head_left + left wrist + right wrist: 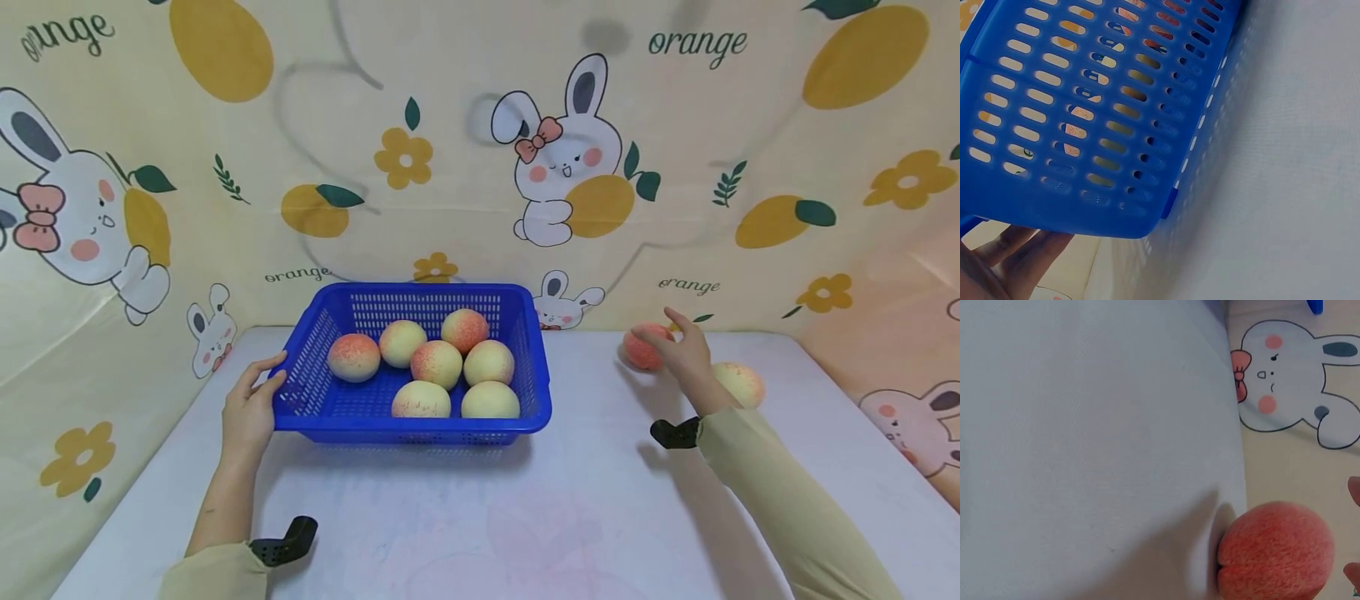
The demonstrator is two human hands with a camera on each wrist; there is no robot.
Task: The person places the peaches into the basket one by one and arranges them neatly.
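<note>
A blue plastic basket [412, 432] stands at the middle left with several red-and-yellow peaches [437, 364] in it. My left hand [251, 412] holds the basket's left rim, fingertips at the edge. In the left wrist view, its fingers [1029, 256] lie against the rim below the slotted wall [1035, 112]. On the right, my right hand [686, 354] is over a red peach [647, 348], fingers spread apart. The right wrist view has that peach [1277, 553] on the white surface, with fingertips [1353, 575] just beside it at the frame's edge; no grip on it shows.
A paler peach [742, 383] lies behind my right wrist, partly hidden by it. The white table [465, 517] ends at an upright cloth backdrop [450, 100] printed with rabbits and oranges. Black wrist mounts [285, 543] stick out from both sleeves.
</note>
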